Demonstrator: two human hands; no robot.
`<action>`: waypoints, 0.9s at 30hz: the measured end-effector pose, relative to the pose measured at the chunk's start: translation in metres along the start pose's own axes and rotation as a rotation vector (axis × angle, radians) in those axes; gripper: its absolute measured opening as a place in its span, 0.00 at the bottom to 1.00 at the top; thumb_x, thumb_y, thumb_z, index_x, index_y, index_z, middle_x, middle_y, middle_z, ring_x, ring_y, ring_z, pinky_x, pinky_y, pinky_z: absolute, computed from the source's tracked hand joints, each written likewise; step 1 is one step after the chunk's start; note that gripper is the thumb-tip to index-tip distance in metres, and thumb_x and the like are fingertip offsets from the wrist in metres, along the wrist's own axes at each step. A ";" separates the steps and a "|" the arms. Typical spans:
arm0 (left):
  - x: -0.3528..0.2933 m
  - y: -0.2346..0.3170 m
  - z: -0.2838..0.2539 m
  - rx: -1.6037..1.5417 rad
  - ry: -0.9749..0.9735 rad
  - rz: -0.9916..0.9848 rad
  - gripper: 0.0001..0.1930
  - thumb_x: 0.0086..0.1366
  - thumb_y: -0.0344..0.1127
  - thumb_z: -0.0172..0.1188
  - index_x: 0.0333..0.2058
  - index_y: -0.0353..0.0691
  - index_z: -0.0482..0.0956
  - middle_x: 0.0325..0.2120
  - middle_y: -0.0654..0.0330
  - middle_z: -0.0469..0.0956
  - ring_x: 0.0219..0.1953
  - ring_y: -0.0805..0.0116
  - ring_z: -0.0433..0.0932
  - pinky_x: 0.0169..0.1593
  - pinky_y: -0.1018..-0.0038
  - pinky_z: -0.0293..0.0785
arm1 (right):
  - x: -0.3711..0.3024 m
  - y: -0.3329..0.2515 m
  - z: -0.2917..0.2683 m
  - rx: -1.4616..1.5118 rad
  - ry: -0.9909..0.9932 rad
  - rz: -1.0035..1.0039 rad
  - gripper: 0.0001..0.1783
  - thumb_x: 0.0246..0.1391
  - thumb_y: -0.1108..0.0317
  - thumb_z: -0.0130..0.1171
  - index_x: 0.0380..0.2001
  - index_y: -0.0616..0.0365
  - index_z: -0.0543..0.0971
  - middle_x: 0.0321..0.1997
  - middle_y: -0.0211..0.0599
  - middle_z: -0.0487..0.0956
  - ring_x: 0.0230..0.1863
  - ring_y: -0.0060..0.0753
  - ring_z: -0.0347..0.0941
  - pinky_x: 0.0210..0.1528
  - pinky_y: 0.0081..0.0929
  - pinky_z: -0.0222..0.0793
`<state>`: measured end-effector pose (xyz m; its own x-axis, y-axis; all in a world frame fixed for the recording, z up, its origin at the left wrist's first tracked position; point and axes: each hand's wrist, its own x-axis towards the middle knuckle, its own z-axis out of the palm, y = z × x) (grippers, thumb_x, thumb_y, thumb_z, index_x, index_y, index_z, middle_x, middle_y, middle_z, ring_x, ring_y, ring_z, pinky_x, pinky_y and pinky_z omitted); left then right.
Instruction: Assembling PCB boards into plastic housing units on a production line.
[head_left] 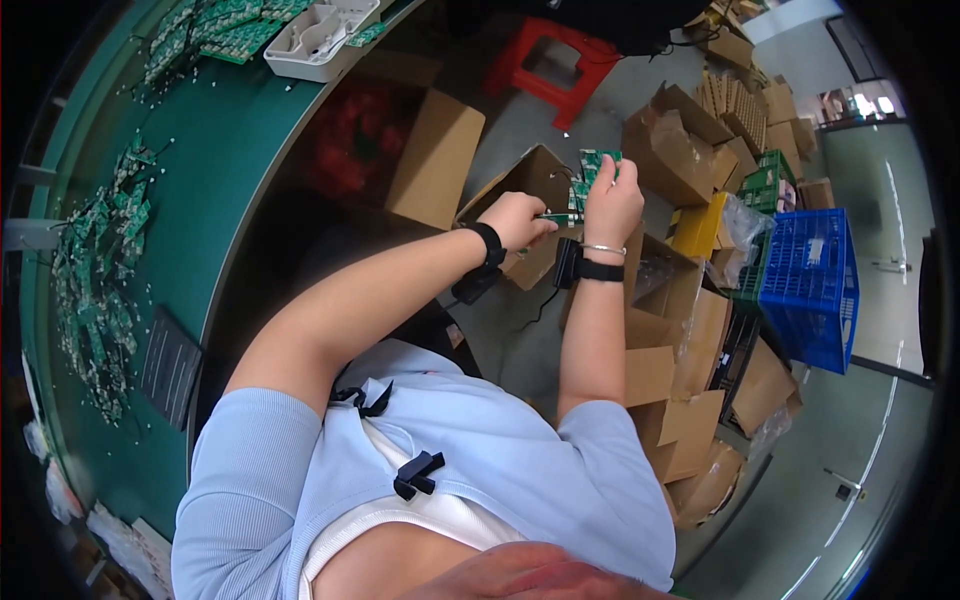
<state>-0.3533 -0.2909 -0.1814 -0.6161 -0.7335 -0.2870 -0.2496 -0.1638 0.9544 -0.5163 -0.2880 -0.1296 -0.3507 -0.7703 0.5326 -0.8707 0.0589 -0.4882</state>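
Note:
Out in front of me, above a cardboard box (541,262) on the floor, my two hands are close together. My right hand (613,207) is closed on a green circuit board panel (597,163), which hangs upright between thumb and fingers. A dark wire shows beside the panel. My left hand (514,222) is closed on a thin green strip (558,216), seen nearly edge-on, whose end reaches the lower part of the panel. I cannot tell whether strip and panel touch. Both wrists wear black bands.
At left, a green-topped table (215,185) bears piled circuit boards (105,290) and a white tray (318,42). A red stool (553,70) stands ahead. Cardboard boxes (672,150) crowd the right, beside a blue plastic crate (810,285). An open box with red contents (365,140) sits under the table edge.

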 end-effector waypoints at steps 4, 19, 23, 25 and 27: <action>0.004 0.003 0.006 -0.288 0.066 -0.259 0.27 0.61 0.51 0.72 0.40 0.25 0.80 0.19 0.54 0.82 0.25 0.59 0.84 0.37 0.68 0.82 | -0.017 -0.005 -0.002 -0.078 0.018 0.100 0.15 0.69 0.54 0.55 0.37 0.54 0.77 0.28 0.51 0.83 0.31 0.63 0.79 0.31 0.54 0.72; -0.131 0.098 -0.038 0.208 -0.039 0.141 0.22 0.58 0.34 0.65 0.50 0.31 0.79 0.49 0.40 0.79 0.50 0.41 0.80 0.55 0.56 0.77 | -0.034 0.086 0.088 0.001 -0.627 -0.116 0.24 0.60 0.63 0.64 0.56 0.64 0.78 0.49 0.57 0.84 0.51 0.60 0.80 0.55 0.46 0.75; -0.264 0.102 -0.077 0.350 0.233 0.363 0.24 0.61 0.40 0.70 0.53 0.37 0.78 0.48 0.47 0.78 0.53 0.47 0.77 0.56 0.58 0.73 | -0.034 -0.091 0.056 0.541 -1.034 -0.092 0.17 0.63 0.70 0.63 0.53 0.65 0.79 0.43 0.41 0.84 0.43 0.32 0.80 0.48 0.29 0.76; -0.331 0.093 -0.095 0.529 0.551 0.348 0.29 0.58 0.44 0.74 0.54 0.38 0.77 0.49 0.48 0.77 0.54 0.47 0.75 0.57 0.58 0.72 | -0.045 -0.163 0.041 0.706 -1.163 -0.140 0.15 0.64 0.72 0.63 0.52 0.66 0.80 0.41 0.37 0.84 0.41 0.24 0.79 0.46 0.23 0.75; -0.392 0.085 -0.103 0.698 0.838 0.203 0.36 0.53 0.46 0.77 0.58 0.37 0.75 0.52 0.48 0.75 0.56 0.45 0.74 0.60 0.56 0.70 | -0.057 -0.218 0.029 0.861 -1.348 -0.350 0.14 0.63 0.73 0.63 0.51 0.66 0.80 0.40 0.33 0.83 0.39 0.21 0.78 0.44 0.20 0.75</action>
<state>-0.0557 -0.0855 0.0210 -0.0591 -0.9617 0.2676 -0.7299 0.2246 0.6457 -0.2967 -0.2753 -0.0739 0.7491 -0.6616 -0.0339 -0.2391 -0.2223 -0.9452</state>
